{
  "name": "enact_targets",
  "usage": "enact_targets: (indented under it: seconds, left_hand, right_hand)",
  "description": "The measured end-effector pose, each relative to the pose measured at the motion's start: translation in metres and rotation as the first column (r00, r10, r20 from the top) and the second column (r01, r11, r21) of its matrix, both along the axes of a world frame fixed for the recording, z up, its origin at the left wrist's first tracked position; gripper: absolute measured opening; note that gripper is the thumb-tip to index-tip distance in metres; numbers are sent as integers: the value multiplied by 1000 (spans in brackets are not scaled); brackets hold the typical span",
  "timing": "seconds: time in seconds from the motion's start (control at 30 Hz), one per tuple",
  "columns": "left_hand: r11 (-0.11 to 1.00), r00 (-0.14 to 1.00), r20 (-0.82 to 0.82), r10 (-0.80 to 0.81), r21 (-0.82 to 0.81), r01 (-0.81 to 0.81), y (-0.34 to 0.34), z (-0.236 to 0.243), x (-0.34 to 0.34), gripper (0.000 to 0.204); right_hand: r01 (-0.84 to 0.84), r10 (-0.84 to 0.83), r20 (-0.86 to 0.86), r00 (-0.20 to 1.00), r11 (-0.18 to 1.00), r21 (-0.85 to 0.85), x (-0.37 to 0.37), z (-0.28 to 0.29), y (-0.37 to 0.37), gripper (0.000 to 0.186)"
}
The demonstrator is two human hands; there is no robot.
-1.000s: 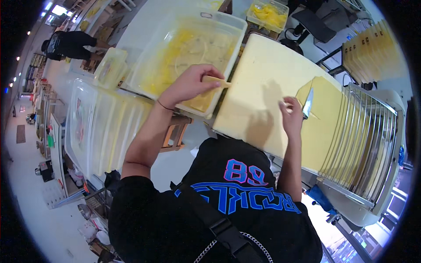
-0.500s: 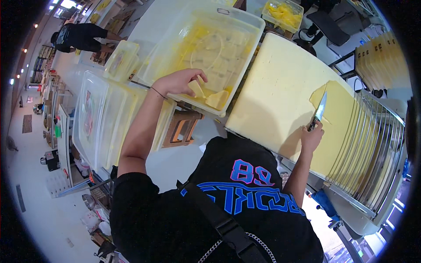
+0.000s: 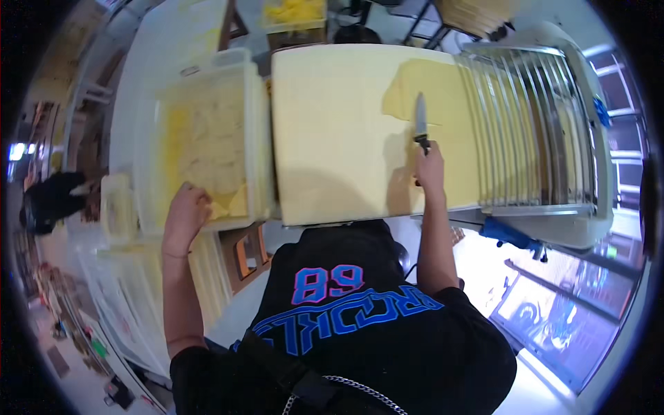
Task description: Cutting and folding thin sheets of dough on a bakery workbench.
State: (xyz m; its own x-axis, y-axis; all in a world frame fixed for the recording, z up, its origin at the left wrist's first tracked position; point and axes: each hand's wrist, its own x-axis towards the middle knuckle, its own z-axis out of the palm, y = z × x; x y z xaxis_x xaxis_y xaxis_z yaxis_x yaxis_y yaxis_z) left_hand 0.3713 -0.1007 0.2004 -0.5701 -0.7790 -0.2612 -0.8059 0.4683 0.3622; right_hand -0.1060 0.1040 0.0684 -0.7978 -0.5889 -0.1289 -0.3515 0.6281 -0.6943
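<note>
My right hand (image 3: 430,168) is closed round the black handle of a knife (image 3: 420,116). The blade points away from me above a flat yellow dough sheet (image 3: 449,93) on a cream belt (image 3: 332,131); whether it touches the dough I cannot tell. On the left, my left hand (image 3: 185,216) hangs over the near edge of a clear plastic tub (image 3: 257,138), slightly blurred, its fingers loosely bent and apart. I see nothing held in it. Beside its fingertips, cut dough pieces (image 3: 232,205) lie in the tub's near corner.
A metal bar guard (image 3: 526,131) stands over the belt's right part. Another yellow-filled tub (image 3: 294,15) is beyond the belt. Lidded plastic bins (image 3: 152,283) stand at my near left, by a wooden stand (image 3: 245,256). Another person (image 3: 52,200) is at far left.
The view has turned right, so the belt now lies straight ahead. My left hand has drawn back from the dough pieces toward the tub's near edge. The knife stays in my right hand.
</note>
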Motion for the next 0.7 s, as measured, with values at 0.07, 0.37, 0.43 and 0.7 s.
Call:
enact_targets:
  seconds: [0.07,0.37,0.43,0.7]
  left_hand:
    - [998,998,-39,-40,-43,38,5,3,-6,22]
    - [962,828,-499,254,44,-269,6,67,-124,33]
    - [976,677,-704,214,175,-127,19,64,-202,31]
    - [996,843,-534,69,91,-23,-44,-153,-467,33]
  right_hand:
    - [49,-40,182,982,998,-45,7,20,1,23]
    - [-96,98,154,983,995,-18,-25,39,-7,24]
    - [-43,51,186,981,998,-49,-30,41,-5,24]
    - [-12,72,346,935,985,-172,-33,61,11,23]
